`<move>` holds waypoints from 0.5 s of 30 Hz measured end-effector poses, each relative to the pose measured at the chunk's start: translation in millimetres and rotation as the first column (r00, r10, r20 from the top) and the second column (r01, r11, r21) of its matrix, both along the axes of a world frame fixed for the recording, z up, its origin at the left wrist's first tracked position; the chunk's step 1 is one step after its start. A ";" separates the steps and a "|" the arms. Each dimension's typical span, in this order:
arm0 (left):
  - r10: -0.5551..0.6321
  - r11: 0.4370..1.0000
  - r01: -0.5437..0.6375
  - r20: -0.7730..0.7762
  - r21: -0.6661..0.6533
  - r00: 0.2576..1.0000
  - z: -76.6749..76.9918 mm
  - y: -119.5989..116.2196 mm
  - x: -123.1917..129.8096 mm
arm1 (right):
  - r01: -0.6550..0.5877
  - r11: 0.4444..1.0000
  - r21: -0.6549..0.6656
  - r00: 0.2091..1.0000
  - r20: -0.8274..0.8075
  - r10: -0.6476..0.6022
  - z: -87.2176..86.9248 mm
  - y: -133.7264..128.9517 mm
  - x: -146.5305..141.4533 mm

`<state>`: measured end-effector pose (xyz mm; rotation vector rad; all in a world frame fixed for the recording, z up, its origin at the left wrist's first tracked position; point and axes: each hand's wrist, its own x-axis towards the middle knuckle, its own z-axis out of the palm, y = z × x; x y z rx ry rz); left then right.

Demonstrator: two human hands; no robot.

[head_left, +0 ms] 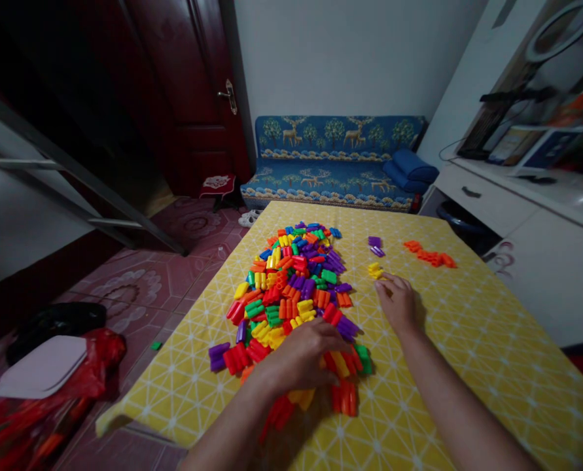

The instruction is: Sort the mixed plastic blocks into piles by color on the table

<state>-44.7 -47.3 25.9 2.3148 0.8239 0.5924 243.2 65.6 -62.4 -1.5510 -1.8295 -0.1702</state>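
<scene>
A long heap of plastic building blocks (pixel 273 278), shaped like joined tubes in red, orange, yellow, green, blue and purple, lies on the table. Over the near end of the heap my left hand (pixel 308 353) reaches down, fingers apart among red and orange pieces; its palm side is hidden. My right hand (pixel 396 302) is to the right of the heap, thumb and fingertips closed at a yellow block (pixel 375 270). Just beyond it lie a few purple blocks (pixel 376 246). Farther right is a row of orange blocks (pixel 431 255).
A yellow patterned cloth (pixel 468 353) covers the table. Behind it stands a blue sofa (pixel 320 173); a white cabinet (pixel 502 203) is at the right. On the floor at left are a ladder (pixel 119 196), red bags (pixel 99 360), a pale lid (pixel 43 366) and a green block (pixel 156 345).
</scene>
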 end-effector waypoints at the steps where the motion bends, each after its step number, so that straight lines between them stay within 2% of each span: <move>1: -0.022 1.000 0.023 -0.024 0.008 0.999 -2.1 -1.3 3.8 | 0.007 1.000 -0.004 1.000 -0.006 -0.007 0.3 -0.3 0.0; 4: -0.052 0.998 0.054 -0.087 0.027 0.995 -12.0 -1.4 11.5 | 0.006 1.000 -0.009 1.000 0.003 -0.006 1.0 -1.1 -0.7; 9: 0.034 0.999 -0.030 -0.101 0.042 0.994 -30.5 3.1 20.3 | -0.009 1.000 0.005 1.000 -0.015 0.009 0.8 -0.7 -0.8; 13: 0.188 0.982 -0.186 -0.096 0.025 0.977 -36.1 5.7 26.7 | -0.011 0.999 0.043 0.992 -0.122 0.016 1.2 -0.9 -4.8; 15: 0.291 0.957 -0.291 -0.012 -0.019 0.957 -36.9 8.7 26.5 | -0.036 0.997 0.071 0.978 -0.200 0.050 4.1 -6.9 -12.2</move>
